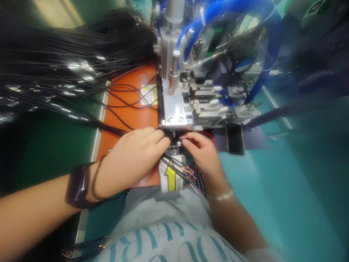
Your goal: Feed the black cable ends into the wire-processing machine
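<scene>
My left hand (136, 149) is closed around several thin black cables (174, 163). Their stripped ends fan out below its fingers, showing fine coloured wires (192, 174). My right hand (204, 151) has thumb and fingertips brought close together at the small metal feed (174, 145) under the machine's front plate (176, 111). Whatever sits between those fingertips is too small and blurred to name. Just below both hands, a white label with a yellow arrow (170, 176) marks the machine's front.
An orange panel (131, 98) lies left of the machine, crossed by loose black cables. A big bundle of black cables (68, 62) fills the upper left. Blue air hoses (268, 47) arch over the machine. A phone (235, 139) lies to the right.
</scene>
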`<state>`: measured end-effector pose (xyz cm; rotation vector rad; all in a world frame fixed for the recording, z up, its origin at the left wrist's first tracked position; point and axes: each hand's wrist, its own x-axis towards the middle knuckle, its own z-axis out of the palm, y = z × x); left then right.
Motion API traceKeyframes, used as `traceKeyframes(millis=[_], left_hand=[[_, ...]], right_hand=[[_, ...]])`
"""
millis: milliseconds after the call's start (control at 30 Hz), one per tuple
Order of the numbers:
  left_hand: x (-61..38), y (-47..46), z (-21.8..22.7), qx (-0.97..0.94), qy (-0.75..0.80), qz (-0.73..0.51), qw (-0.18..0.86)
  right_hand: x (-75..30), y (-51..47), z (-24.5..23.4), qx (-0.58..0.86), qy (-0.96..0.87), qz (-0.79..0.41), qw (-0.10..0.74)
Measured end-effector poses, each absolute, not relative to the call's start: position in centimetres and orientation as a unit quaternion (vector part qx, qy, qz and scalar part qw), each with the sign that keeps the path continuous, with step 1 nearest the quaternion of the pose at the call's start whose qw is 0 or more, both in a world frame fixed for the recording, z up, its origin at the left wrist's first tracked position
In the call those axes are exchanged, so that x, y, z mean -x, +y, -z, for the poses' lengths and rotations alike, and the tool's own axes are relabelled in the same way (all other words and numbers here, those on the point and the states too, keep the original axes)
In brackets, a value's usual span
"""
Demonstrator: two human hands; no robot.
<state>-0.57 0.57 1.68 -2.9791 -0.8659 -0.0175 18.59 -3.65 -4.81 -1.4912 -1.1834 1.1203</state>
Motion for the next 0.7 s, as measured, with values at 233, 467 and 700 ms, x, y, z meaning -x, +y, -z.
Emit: traceKeyframes(millis=[233, 467, 700], left_hand=[[0.0, -1.0, -2.1, 0.953, -0.294, 0.003, 0.076], [-0.5, -3.0, -1.6, 0.942, -0.32, -0.025, 0.095], [-0.6, -2.1, -3.3, 0.932, -0.352, -0.091, 0.011]], right_hand=[[-18.3, -3.4, 4.6, 0.648, -0.473, -0.447, 0.395], [-18.4, -4.0, 5.1, 0.652, -0.433, -0.461, 0.418], [-20.6, -6.2, 2.5, 0.32, -0.805, -0.355, 0.352]])
